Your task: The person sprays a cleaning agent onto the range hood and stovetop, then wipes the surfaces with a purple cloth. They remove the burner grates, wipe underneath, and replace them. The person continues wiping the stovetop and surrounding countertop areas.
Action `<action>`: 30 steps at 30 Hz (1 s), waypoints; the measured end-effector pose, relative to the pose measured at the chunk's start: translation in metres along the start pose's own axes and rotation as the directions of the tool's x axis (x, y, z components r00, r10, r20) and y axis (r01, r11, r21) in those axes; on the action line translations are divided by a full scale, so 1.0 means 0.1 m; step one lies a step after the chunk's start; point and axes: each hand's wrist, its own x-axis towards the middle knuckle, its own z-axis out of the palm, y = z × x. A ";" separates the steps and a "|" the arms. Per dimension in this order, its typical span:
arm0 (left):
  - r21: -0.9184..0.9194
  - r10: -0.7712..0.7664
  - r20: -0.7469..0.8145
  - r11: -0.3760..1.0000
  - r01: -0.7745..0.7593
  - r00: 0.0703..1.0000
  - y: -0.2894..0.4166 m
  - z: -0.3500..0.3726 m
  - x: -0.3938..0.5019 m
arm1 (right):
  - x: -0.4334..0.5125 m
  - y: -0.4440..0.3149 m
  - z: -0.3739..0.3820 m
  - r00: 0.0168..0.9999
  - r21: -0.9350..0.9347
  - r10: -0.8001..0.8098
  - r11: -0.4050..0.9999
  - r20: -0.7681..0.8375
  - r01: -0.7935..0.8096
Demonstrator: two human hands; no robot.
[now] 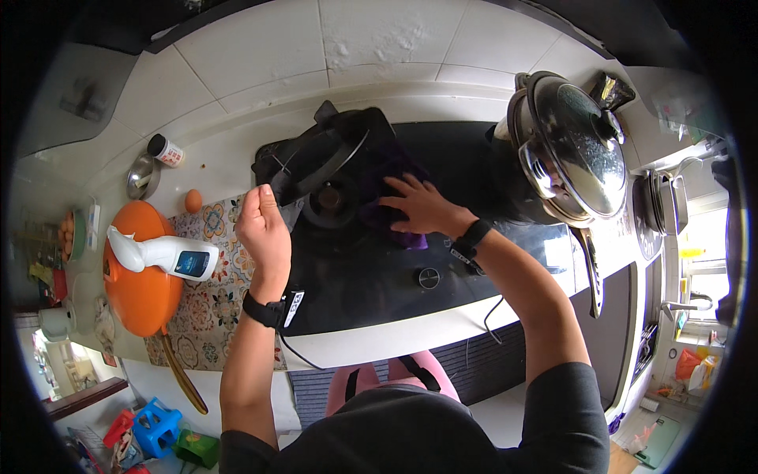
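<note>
My left hand [265, 228] is raised over the left side of the black glass hob [367, 296], its fingers closed at the edge of a dark burner pan support [323, 163]. The support stands tilted up behind the left burner [329, 202], and its curved rim catches the light. Fingers spread, my right hand [423, 207] bears down on a purple cloth [410, 240] to the right of that burner. Much of the cloth is lost in shadow and under the hand. A control knob [429, 278] sits nearer to me on the glass.
A large lidded steel pot [574, 148] occupies the right burner. At left, a white spray bottle [189, 262] lies across an orange pan [139, 296] on a patterned mat [207, 302]. A brown egg [193, 201], a metal bowl [144, 176] and a small jar [166, 150] are behind.
</note>
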 end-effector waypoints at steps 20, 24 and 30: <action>0.329 0.176 0.571 0.846 -0.420 0.802 -0.50 -0.28 -0.60 | 0.06 0.49 0.19 0.979 0.029 0.203 0.979 0.029 -0.204; 0.509 -0.040 0.673 0.749 -0.423 0.739 -0.53 -0.27 -0.58 | -0.07 0.81 0.15 0.874 0.004 0.485 0.875 0.017 -0.485; 0.569 -0.149 0.635 0.754 -0.328 0.758 -0.36 -0.25 -0.54 | -0.58 0.66 0.19 0.961 0.004 0.261 0.965 0.091 -0.262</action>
